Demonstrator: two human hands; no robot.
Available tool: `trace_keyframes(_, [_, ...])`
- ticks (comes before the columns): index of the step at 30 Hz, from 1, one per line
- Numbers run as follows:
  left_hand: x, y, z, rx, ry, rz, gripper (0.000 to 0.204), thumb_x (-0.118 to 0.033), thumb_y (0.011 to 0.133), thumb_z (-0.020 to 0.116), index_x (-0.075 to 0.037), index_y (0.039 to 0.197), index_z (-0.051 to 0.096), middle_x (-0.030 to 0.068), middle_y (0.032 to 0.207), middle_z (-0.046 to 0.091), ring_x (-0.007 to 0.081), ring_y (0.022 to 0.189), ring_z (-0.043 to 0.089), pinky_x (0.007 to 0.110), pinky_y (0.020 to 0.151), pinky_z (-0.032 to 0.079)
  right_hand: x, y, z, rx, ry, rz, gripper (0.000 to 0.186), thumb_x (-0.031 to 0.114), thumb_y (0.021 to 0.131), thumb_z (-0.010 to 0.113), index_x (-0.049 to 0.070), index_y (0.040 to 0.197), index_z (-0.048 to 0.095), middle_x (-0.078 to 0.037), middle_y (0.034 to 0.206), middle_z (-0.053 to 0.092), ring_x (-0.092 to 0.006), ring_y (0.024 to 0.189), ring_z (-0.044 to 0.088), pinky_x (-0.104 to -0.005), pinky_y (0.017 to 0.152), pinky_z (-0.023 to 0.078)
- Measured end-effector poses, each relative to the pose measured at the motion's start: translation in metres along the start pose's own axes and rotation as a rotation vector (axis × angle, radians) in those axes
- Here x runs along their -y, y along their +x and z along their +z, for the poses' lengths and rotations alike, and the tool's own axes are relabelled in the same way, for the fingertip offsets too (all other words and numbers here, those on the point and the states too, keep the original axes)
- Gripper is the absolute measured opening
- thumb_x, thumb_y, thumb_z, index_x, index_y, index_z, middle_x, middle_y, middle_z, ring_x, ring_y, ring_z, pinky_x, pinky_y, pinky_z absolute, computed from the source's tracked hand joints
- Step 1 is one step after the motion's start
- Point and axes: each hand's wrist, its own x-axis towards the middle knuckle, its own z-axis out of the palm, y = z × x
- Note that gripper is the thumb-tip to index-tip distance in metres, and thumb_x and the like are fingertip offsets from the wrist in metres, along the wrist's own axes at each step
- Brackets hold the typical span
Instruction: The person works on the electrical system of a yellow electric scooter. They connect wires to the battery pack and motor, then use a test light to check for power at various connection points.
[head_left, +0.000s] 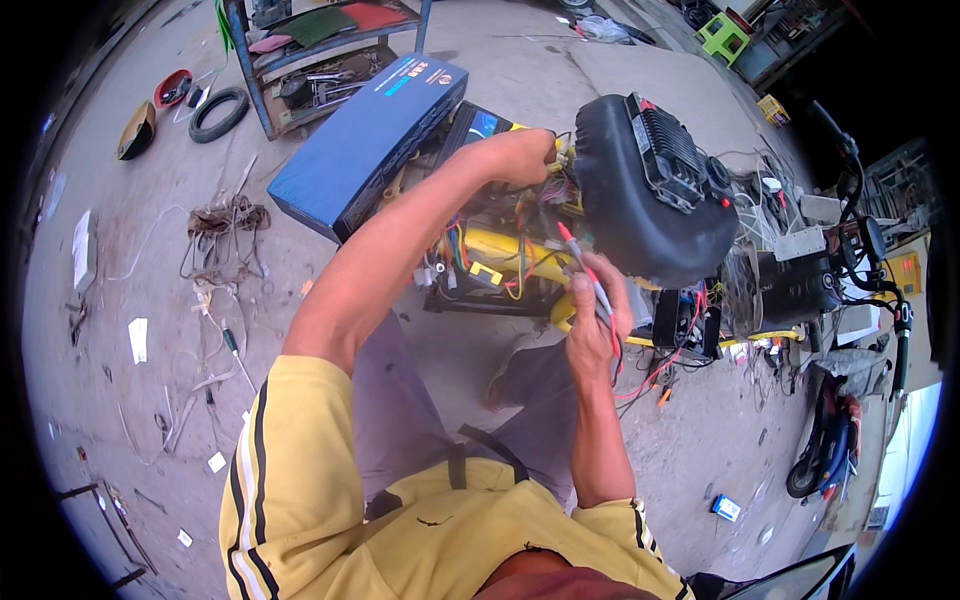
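My left hand (522, 158) reaches across to the far side of a yellow vehicle frame (515, 252). Its fingers are closed by a bundle of wires (565, 185); what they grip is hidden. In my right hand (598, 325) are multimeter test probes (598, 285), at least one red, with red and dark leads trailing below. The red probe tip points up toward the exposed wiring in the frame. Just right of the wires sits a black moulded seat-like shell (650, 220), with a finned metal controller (665, 150) lying on it.
A long blue box (370, 135) rests at the frame's left end. Behind it stands a metal tool trolley (330, 50). Loose cables (225, 240), a small tire (219, 115) and a screwdriver (236, 352) lie on the floor at left. Handlebars (862, 235) rise at right.
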Motion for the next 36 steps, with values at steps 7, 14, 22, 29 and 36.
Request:
trace_keyframes(7, [0.004,0.000,-0.003,0.028,-0.004,0.022,0.046,-0.019,0.091,0.072,0.007,0.129,0.068,0.0250,0.111,0.077,0.0363,0.101,0.075,0.044,0.089,0.058,-0.005,0.007,0.014,-0.039,-0.104,-0.151,0.024,0.010,0.101,0.073,0.000,0.123,0.072,-0.014,0.108,0.075,-0.0256,0.102,0.072,-0.0368,0.093,0.054])
trace_keyframes(14, [0.002,0.000,-0.008,0.045,-0.299,0.002,0.037,-0.024,0.102,0.066,0.010,0.115,0.071,0.0160,0.094,0.078,0.0226,0.086,0.074,0.039,0.077,0.058,-0.013,0.014,0.025,-0.066,-0.156,-0.217,0.028,0.009,0.100,0.074,0.000,0.127,0.072,-0.015,0.112,0.077,-0.0288,0.108,0.074,-0.0399,0.098,0.055])
trace_keyframes(22, [0.007,0.004,-0.002,-0.056,-0.407,-0.092,0.033,-0.025,0.104,0.067,0.008,0.106,0.072,0.0126,0.079,0.074,0.0183,0.068,0.067,0.036,0.066,0.054,-0.021,0.022,0.034,-0.072,-0.203,-0.307,0.031,0.011,0.102,0.071,0.001,0.132,0.071,-0.016,0.114,0.078,-0.0301,0.107,0.075,-0.0397,0.097,0.056])
trace_keyframes(29, [0.009,0.008,-0.003,-0.081,-0.459,-0.179,0.029,-0.024,0.105,0.069,0.005,0.104,0.073,0.0104,0.076,0.072,0.0151,0.063,0.064,0.031,0.055,0.049,-0.017,0.026,0.042,-0.051,-0.175,-0.205,0.025,0.007,0.102,0.070,0.002,0.126,0.072,-0.015,0.111,0.078,-0.0288,0.104,0.075,-0.0387,0.093,0.057])
trace_keyframes(36, [0.009,0.010,0.002,-0.168,-0.587,-0.214,0.022,-0.016,0.105,0.068,0.004,0.113,0.071,0.0102,0.081,0.074,0.0148,0.067,0.071,0.028,0.052,0.052,-0.022,0.034,0.044,-0.067,-0.246,-0.344,0.028,0.005,0.098,0.073,0.003,0.125,0.072,-0.017,0.109,0.077,-0.0330,0.097,0.076,-0.0405,0.086,0.059])
